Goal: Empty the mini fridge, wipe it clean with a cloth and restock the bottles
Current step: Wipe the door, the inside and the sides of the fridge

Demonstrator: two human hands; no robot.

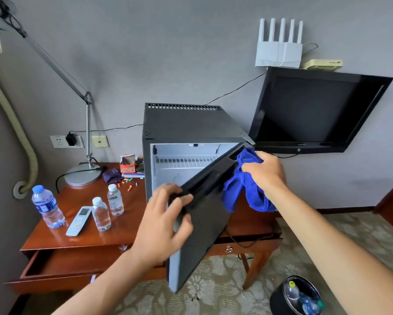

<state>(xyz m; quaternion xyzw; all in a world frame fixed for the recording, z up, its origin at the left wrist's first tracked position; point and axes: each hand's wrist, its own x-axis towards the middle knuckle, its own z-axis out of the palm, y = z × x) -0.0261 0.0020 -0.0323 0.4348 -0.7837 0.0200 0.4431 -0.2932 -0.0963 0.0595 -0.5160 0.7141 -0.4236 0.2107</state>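
A black mini fridge point(186, 123) stands on the wooden desk with its door point(204, 223) swung open toward me. The pale inside and its wire shelf point(184, 161) hold no bottles. My left hand point(163, 226) grips the door's top edge. My right hand point(265, 171) is closed on a blue cloth point(243, 187), pressed against the door's upper corner near the hinge. Three water bottles stand on the desk to the left: a blue-capped one point(46, 206) and two smaller white-capped ones point(101, 214) point(115, 200).
A white remote point(79, 221) lies among the bottles. A desk lamp point(83, 176), an orange box point(127, 164) and small scattered bits sit behind. The desk drawer point(61, 267) is pulled out. A black bin point(295, 296) with bottles stands on the carpet at right. A TV point(313, 110) hangs on the wall.
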